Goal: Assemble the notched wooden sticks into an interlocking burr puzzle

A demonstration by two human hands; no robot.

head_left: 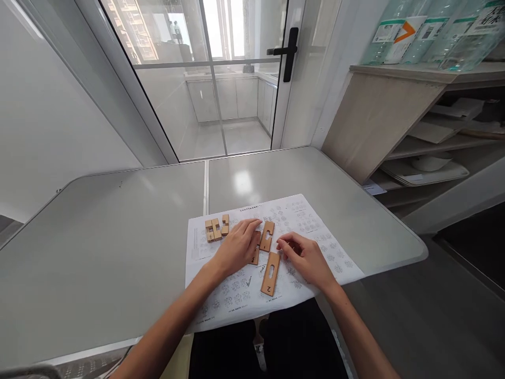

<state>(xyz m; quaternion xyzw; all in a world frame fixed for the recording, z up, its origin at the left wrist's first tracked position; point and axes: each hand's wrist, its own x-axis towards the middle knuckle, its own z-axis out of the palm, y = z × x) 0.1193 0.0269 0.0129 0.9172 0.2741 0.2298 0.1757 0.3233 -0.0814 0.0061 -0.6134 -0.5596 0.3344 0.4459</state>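
Observation:
My left hand (pixel 239 245) lies palm down over a wooden puzzle piece marked 3 (pixel 255 259), partly covering it. Its fingers are stretched forward. To the right of it, a notched wooden piece marked 1 (pixel 266 241) lies on the printed sheet (pixel 315 237). My right hand (pixel 305 258) hovers beside that piece with its fingers curled together; whether anything is inside them is hidden. Nearer my body, a slotted piece marked 2 (pixel 268 284) rests flat. Left of my left hand stand several small notched wooden blocks (pixel 213 231).
The grey table (pixel 118 252) extends far to the left and ahead. Behind it is a glass door (pixel 236 105) with a black handle (pixel 291 52). At the right stands a wooden shelf (pixel 386 100) with several plastic bottles (pixel 418 39) on top.

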